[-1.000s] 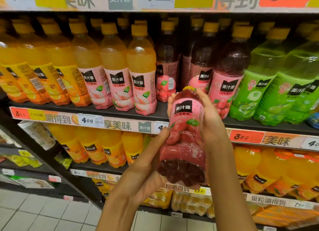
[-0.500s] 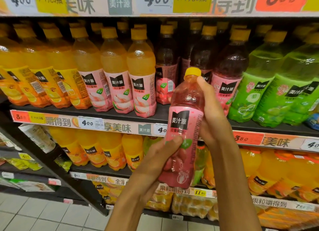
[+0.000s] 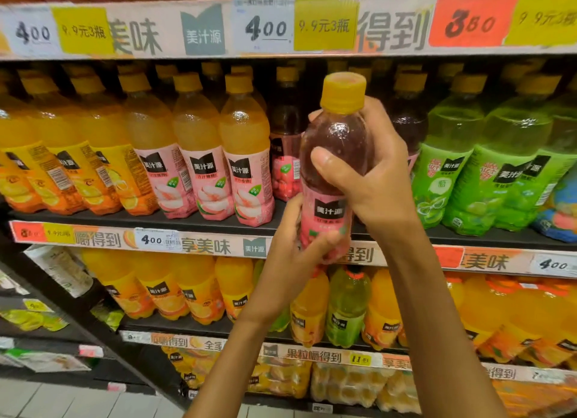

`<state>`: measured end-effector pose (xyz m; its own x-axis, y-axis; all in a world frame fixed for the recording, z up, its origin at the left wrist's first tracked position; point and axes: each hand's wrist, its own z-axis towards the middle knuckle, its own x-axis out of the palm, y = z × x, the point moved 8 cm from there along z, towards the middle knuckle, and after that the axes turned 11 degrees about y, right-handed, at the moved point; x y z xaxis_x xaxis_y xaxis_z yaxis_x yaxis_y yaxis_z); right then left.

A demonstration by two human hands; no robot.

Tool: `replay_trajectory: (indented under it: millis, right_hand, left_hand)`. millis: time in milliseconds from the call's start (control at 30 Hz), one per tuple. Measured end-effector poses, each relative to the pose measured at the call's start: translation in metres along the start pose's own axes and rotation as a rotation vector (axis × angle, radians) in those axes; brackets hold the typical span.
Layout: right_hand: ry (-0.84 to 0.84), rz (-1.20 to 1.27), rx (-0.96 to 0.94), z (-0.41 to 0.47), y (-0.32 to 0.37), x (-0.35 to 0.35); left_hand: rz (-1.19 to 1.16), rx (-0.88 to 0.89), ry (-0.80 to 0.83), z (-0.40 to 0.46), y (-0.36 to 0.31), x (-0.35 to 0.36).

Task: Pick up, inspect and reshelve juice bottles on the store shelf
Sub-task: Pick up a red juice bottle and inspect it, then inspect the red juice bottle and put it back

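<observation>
A dark red juice bottle [image 3: 335,155] with a yellow cap and a pink label stands upright in front of the middle shelf [image 3: 199,222]. My right hand [image 3: 371,180] grips its upper body, thumb across the front. My left hand [image 3: 295,249] holds its lower end from the left, fingers curled under the label. Behind the bottle, a gap in the row of dark red bottles [image 3: 285,155] is partly hidden by it.
Orange juice bottles [image 3: 62,155] and peach bottles [image 3: 199,155] fill the shelf to the left, green bottles [image 3: 487,168] to the right. Price strips [image 3: 268,27] run along every shelf edge. A lower shelf holds more orange bottles [image 3: 199,292]. Tiled floor [image 3: 62,399] lies at bottom left.
The bottle went from tilted cap-away to upright and rose toward the middle shelf. My right hand slid up to its shoulder; my left hand moved to its base.
</observation>
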<state>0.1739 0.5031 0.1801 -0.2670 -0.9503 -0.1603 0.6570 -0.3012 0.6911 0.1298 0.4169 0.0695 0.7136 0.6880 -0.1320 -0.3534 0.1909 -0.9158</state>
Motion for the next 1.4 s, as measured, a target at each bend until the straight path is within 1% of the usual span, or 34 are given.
replay_trajectory:
  millis: [100, 200, 267, 400, 500, 600, 700, 800, 867, 967, 1067, 1233, 1300, 1333, 1400]
  right_hand:
    - [-0.024, -0.086, -0.003, 0.009, -0.001, -0.009]
    - [-0.043, -0.169, 0.044, 0.013, -0.009, -0.018]
    - [-0.058, -0.173, 0.082, 0.014, -0.016, -0.021]
    - [-0.121, -0.121, 0.141, 0.015, -0.027, -0.025]
    - [-0.151, -0.178, 0.174, 0.015, -0.031, -0.028]
    - [-0.199, -0.353, 0.192, 0.013, -0.032, -0.03]
    - [-0.272, -0.609, 0.166, 0.01, -0.023, -0.029]
    - [-0.3, -0.726, 0.137, 0.007, -0.016, -0.027]
    - [-0.278, -0.742, 0.15, 0.005, -0.018, -0.028]
    - [-0.241, -0.715, 0.169, 0.004, -0.021, -0.03]
    - [-0.251, -0.714, 0.158, 0.004, -0.019, -0.029]
    - [-0.238, -0.712, 0.15, 0.002, -0.016, -0.02]
    - [-0.302, -0.677, 0.094, -0.004, -0.005, -0.027]
    - [-0.373, -0.676, 0.04, -0.008, 0.005, -0.036]
    - [-0.53, -0.725, -0.046, -0.018, 0.02, -0.059]
  left_hand:
    - [0.081, 0.011, -0.031, 0.02, 0.002, -0.005]
    - [0.122, 0.025, -0.104, 0.033, 0.01, -0.011]
    - [0.128, 0.011, -0.13, 0.041, 0.016, -0.013]
    - [0.105, -0.071, -0.103, 0.051, 0.032, -0.008]
    - [0.118, -0.097, -0.097, 0.052, 0.034, -0.004]
    - [0.145, -0.117, -0.075, 0.057, 0.033, -0.005]
    - [0.198, -0.108, -0.068, 0.062, 0.029, -0.008]
    - [0.203, -0.098, -0.104, 0.061, 0.029, -0.009]
    - [0.206, -0.101, -0.13, 0.057, 0.031, -0.008]
    - [0.276, -0.127, -0.147, 0.052, 0.036, -0.007]
    - [0.317, -0.142, -0.159, 0.051, 0.037, -0.008]
    - [0.351, -0.131, -0.126, 0.052, 0.029, -0.006]
    - [0.367, -0.132, -0.144, 0.048, 0.024, -0.004]
    - [0.383, -0.122, -0.185, 0.043, 0.02, -0.005]
    - [0.438, -0.059, -0.343, 0.027, 0.005, -0.007]
